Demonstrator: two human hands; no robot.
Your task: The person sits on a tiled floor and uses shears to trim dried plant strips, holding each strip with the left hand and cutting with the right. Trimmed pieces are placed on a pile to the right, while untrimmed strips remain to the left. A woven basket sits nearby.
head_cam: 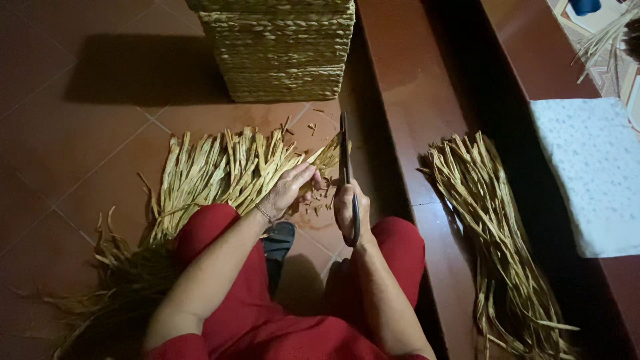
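Red-clothed knees frame the work, the person sitting low on the brown tiled floor (80, 133) so both hands reach the material without stretching. Nearest, the right hand (350, 207) is closed through the handles of a pair of long dark scissors (346, 160), blades pointing away and apparently closed, lined up beside the strand ends. The left hand (290, 188) closes its grip on the tips of a fanned bundle of pale dried straw strips (213, 170), bunching them toward the blades so the ends lie even. Small cut bits (320, 200) lie on the tiles between the hands. To the right, a second bundle of the same dried strips (493, 233) lies apart on the raised brown step (413, 100), beside a white speckled cloth (593, 173). Farthest, a woven straw basket (280, 47) stands upright on the floor.
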